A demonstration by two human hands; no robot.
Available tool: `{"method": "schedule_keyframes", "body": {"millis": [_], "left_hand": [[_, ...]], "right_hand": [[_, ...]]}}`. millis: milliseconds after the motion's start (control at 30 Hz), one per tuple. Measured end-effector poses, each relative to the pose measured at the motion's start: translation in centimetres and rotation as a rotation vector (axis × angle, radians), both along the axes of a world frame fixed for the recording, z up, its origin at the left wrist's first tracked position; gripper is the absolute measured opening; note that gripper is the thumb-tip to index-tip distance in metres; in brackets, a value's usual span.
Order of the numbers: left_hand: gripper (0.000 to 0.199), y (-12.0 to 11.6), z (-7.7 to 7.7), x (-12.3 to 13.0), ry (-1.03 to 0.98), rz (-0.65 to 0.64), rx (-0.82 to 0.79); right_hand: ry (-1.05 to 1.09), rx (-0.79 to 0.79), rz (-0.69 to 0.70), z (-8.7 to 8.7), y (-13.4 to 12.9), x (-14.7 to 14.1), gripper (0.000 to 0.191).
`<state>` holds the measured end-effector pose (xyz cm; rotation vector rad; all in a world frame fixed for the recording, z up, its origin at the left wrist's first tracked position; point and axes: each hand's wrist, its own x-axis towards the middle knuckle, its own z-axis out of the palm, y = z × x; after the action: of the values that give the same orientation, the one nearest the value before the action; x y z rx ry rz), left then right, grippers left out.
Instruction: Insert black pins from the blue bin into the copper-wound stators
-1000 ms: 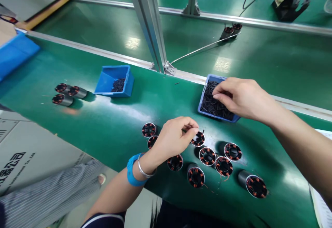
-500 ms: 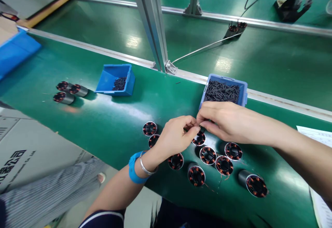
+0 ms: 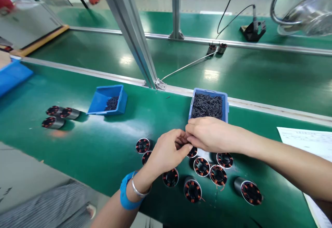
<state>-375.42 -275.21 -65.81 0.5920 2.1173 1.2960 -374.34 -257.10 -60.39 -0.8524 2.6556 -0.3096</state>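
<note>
Copper-wound stator (image 3: 192, 152) sits near the surface's near edge; my left hand (image 3: 166, 152) and right hand (image 3: 210, 136) pinch together over it, contents hidden. Seating step, I judge; next needs fine alignment.

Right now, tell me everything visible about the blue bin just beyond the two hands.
The blue bin is a small open-topped rectangular tray, plastic by its look, nearly full of short dark rod-like pieces. It sits flat on the green belt, its far end against the metal rail. The right hand is just in front of it; whether it touches is unclear.
</note>
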Motion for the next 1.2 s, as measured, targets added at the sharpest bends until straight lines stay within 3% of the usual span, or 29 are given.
{"method": "schedule_keyframes", "body": {"millis": [133,200,333,400,500,733,867,933,1033,1100,1200], "left_hand": [[0.007,-0.5,0.1,-0.2,0.01,-0.023,-0.039],[0.006,-0.6,0.1,-0.2,0.037,-0.026,-0.062],[0.009,-0.4,0.0,-0.3,0.051,0.013,-0.05],[0.008,-0.2,-0.1,-0.2,0.047,0.051,-0.025],[0.008,0.1,-0.3,-0.1,0.039,0.079,0.009],[0.008,-0.1,-0.5,0.0,0.048,0.077,0.044],[0.008,-0.1,-0.3,0.0,0.06,0.076,0.05],[0.008,0.0,-0.3,-0.1,0.061,0.077,0.054],[0.008,0.0,-0.3,-0.1,0.075,0.075,0.049],[0.008,0.0,-0.3,-0.1,0.108,0.066,0.035],[0.013,0.0,-0.2,-0.2,0.145,0.054,0.006]], "right_hand": [[-0.01,-0.114,-0.056,0.1,1.0,-0.4,0.017],[0.085,-0.176,-0.152,0.0,2.6,-1.2,0.02],[0.258,0.063,-0.389,-1.7,5.7,-3.3,0.028],[0.252,0.137,-0.416,-2.8,6.5,-3.8,0.03],[0.254,0.116,-0.415,-3.5,6.7,-3.9,0.022],[0.28,0.088,-0.515,-2.1,6.9,-3.5,0.02],[0.271,-0.047,-0.562,-1.4,6.3,-2.7,0.021],[0.197,-0.219,-0.544,-1.1,5.2,-2.0,0.019],[0.019,-0.467,-0.367,-1.0,3.1,-0.8,0.015],[-0.023,-0.51,-0.223,-1.0,1.8,-0.5,0.017],[-0.004,-0.476,-0.125,-1.1,0.9,-0.8,0.018]]}}
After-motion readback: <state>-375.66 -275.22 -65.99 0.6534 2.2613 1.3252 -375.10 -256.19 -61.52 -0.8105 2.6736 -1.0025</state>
